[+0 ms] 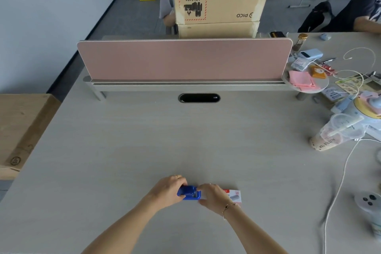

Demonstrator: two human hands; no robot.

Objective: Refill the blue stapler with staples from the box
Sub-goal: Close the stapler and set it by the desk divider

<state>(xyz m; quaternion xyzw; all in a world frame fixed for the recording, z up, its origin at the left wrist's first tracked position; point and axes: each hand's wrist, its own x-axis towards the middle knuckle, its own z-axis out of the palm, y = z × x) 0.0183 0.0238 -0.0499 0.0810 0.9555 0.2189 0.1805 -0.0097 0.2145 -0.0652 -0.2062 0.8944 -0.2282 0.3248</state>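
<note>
The blue stapler (189,192) lies on the grey desk near its front edge, between my two hands. My left hand (169,189) grips its left end, fingers curled over the top. My right hand (212,195) pinches its right end with fingertips on the body. Whether the stapler's top is lifted is hard to tell. The white and red staple box (234,194) rests flat on the desk just right of the stapler, partly hidden under my right hand.
A pink divider panel (185,60) crosses the desk's far side, with a cable slot (199,98) before it. Clutter, a plastic cup (336,132) and a white cable (342,175) fill the right side. A cardboard box (22,128) stands at left.
</note>
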